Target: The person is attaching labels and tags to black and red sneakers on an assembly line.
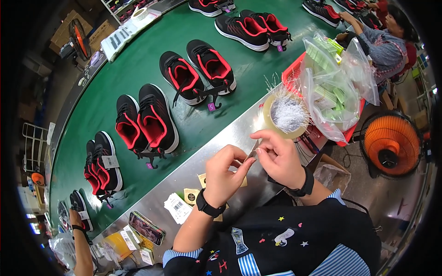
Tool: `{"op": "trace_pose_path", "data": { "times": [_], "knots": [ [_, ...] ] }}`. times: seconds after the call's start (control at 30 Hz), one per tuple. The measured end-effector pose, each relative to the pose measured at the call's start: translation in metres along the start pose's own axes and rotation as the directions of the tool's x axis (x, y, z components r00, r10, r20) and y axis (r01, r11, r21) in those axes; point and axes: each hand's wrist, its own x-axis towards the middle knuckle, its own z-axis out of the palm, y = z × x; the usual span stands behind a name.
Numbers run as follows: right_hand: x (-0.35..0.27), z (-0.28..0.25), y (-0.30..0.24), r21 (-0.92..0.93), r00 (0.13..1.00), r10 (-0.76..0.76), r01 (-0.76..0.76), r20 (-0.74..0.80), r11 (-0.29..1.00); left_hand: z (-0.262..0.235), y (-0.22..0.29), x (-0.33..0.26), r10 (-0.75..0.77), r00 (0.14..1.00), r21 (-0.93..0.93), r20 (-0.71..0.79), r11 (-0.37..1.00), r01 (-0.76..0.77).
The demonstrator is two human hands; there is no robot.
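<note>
Close together above the metal ledge, my left hand (226, 172) and my right hand (282, 158) work on a small thin tag (252, 150). The left thumb and fingers pinch this tag, seen almost edge-on. My right fingers are closed beside it; whatever they grip is too small to make out. Just beyond the right hand, a bunch of white plastic tag loops (289, 114) stands in a yellowish translucent ring (267, 120). Near my left wrist lie white barcode tags (177, 208) and yellowish tags with dark circles (191, 196), partly hidden by the arm.
Pairs of black-and-red sneakers (146, 120) line the green conveyor belt (193, 126). A red basket (294, 73) with bagged green-white packets (329, 94) stands right, near an orange fan (389, 145). A phone (146, 227) lies left. Co-workers' arms (82, 248) reach in.
</note>
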Motion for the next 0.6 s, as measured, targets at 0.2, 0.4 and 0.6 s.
{"op": "trace_pose_path", "data": {
  "times": [0.2, 0.4, 0.6],
  "knots": [
    [-0.004, 0.005, 0.008, 0.210, 0.999, 0.015, -0.005, -0.044, 0.978, 0.005, -0.001, 0.000, -0.272, 0.956, -0.682, 0.109, 0.680, 0.271],
    [0.003, 0.003, 0.022, 0.339, 0.998, 0.061, -0.068, 0.032, 0.938, 0.012, -0.007, 0.009, -0.208, 0.978, -0.410, 0.022, 0.890, 0.199],
    [0.021, -0.003, 0.044, 0.703, 0.928, 0.217, -0.371, 0.303, 0.607, -0.003, -0.002, 0.041, 0.074, 0.973, 0.077, 0.218, 0.993, -0.092]
  ]
}}
